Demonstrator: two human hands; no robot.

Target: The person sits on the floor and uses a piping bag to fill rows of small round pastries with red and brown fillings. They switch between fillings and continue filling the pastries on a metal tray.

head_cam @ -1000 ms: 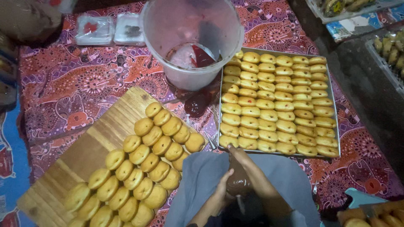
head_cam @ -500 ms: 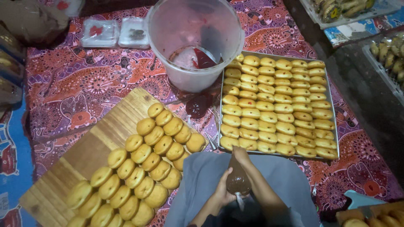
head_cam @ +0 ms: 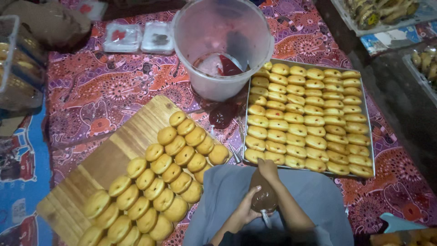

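Head view: both hands squeeze a soft brown piping bag over the lap; left hand wrapped round its base, right hand pinching its top. Metal tray w/ rows of oval glazed buns, too many to count. Wooden board w/ approx 30 round buns. One translucent plastic bucket, red jam inside.

Warm, fairly dim indoor light falls from above onto the middle of the scene, brightest on the translucent bucket and the metal tray rim. Corners and the right edge sink into shadow. Detail is soft, slightly blurred, with mild wide-angle bending at the edges
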